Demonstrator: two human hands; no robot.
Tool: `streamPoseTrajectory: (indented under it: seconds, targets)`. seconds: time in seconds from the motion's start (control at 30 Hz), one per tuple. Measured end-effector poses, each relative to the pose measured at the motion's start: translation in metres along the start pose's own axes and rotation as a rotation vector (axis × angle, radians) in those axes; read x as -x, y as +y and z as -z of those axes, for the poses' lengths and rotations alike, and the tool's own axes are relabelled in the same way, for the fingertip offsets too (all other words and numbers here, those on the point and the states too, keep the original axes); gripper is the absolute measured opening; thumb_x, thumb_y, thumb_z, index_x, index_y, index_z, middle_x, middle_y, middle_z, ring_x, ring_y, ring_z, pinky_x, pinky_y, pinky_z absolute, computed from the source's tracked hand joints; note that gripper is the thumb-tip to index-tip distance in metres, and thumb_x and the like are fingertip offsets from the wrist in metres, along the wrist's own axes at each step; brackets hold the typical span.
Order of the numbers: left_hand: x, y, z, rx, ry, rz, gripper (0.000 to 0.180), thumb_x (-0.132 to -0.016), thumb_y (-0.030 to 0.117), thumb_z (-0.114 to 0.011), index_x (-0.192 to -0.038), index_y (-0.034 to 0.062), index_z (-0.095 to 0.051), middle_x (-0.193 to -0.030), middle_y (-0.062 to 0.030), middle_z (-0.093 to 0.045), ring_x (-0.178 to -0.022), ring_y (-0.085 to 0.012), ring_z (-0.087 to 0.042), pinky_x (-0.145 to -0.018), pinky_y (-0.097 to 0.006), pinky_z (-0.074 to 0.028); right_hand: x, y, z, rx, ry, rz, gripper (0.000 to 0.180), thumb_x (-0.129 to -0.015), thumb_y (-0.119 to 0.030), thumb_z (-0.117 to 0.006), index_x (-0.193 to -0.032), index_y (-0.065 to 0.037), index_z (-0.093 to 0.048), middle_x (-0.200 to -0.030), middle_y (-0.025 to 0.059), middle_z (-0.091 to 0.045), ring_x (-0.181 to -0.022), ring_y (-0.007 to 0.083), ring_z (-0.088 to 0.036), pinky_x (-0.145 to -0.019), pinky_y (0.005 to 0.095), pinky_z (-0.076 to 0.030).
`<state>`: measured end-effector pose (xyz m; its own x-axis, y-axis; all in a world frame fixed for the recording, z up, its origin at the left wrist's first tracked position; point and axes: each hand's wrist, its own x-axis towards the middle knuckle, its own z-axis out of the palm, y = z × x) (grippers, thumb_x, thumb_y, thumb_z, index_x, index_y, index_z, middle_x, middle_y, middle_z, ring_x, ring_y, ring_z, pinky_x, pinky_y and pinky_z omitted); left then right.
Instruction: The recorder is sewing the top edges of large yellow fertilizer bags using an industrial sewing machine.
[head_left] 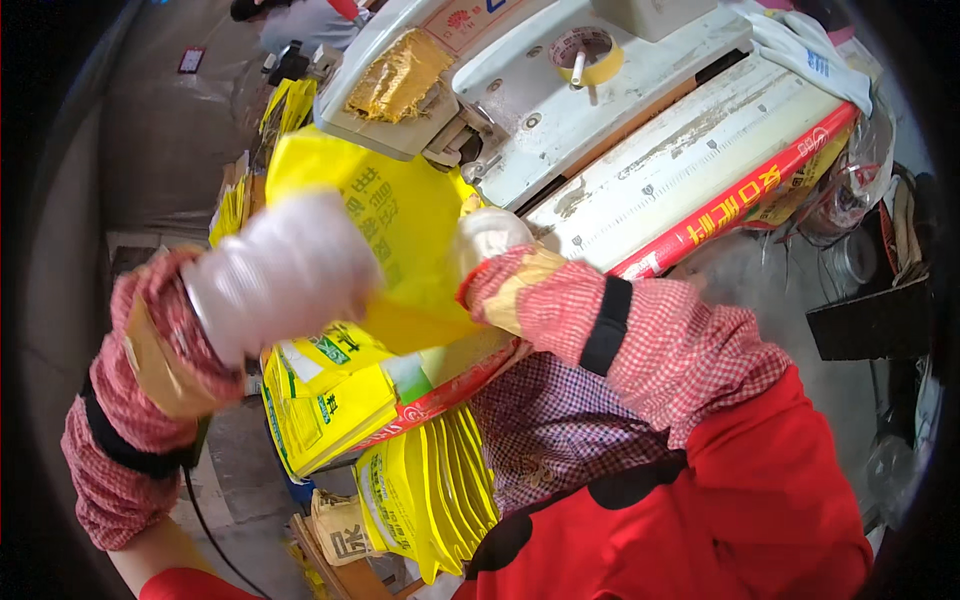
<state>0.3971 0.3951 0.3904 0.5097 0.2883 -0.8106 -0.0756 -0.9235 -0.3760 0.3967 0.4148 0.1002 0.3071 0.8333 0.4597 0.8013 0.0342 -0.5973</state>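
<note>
sealing machine [560, 110], white and worn, fills the upper middle of the head view; its long white bench with a red front strip [740, 205] runs down to the left toward the person. yellow plastic bag [405, 225] with green print is held up in front of the machine's left end, between both gloved hands. left hand [280, 270], in a white knit glove and blurred, is closed on the bag's left edge. right hand [490, 240], also white-gloved, grips the bag's right edge just beside the bench; its fingers are mostly hidden behind the bag. the hands are apart, one on each side of the bag. stack of yellow bags [330, 400] lies flat just below the held bag. further yellow bags [430, 495] stand on edge in a bundle below the stack. roll of yellow tape [585, 55] sits on top of the machine.
</note>
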Motion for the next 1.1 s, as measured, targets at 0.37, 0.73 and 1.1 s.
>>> streamPoseTrajectory:
  seconds: [0.37, 0.73, 1.1]
  targets:
    - [-0.083, 0.042, -0.108, 0.348, 0.569, -0.118, 0.010, -0.071, 0.020, -0.061, -0.068, 0.0110, -0.064, -0.067, -0.0115, -0.064, -0.063, -0.0327, -0.064, -0.055, -0.042, -0.051, -0.040, 0.013, 0.071, -0.320, -0.497, -0.020, 0.029, -0.078, -0.025, -0.060, -0.096, -0.002, -0.064, -0.096, 0.0217, -0.066, -0.089, 0.0371, -0.064, -0.075, 0.0428, -0.051]
    - [-0.104, -0.047, -0.181, 0.649, 0.784, 0.562, 0.012, -0.077, 0.015, -0.057, -0.081, 0.0070, -0.066, -0.074, -0.0181, -0.065, -0.071, -0.0352, -0.065, -0.064, -0.042, -0.052, -0.032, -0.030, 0.066, -0.185, -0.515, -0.047, 0.077, -0.073, -0.020, -0.067, -0.140, -0.001, -0.034, -0.136, 0.0235, -0.043, -0.122, 0.0355, -0.047, -0.099, 0.0378, -0.042]
    - [0.165, 0.011, -0.198, 0.103, 1.502, 0.695, 0.035, -0.074, 0.008, -0.064, -0.109, 0.0074, -0.060, -0.108, -0.0113, -0.061, -0.096, -0.0274, -0.059, -0.088, -0.033, -0.047, -0.044, -0.088, 0.045, 0.008, -0.521, 0.479, 0.016, -0.082, -0.010, -0.056, -0.096, -0.008, -0.064, -0.098, 0.0152, -0.066, -0.089, 0.0322, -0.064, -0.074, 0.0383, -0.051]
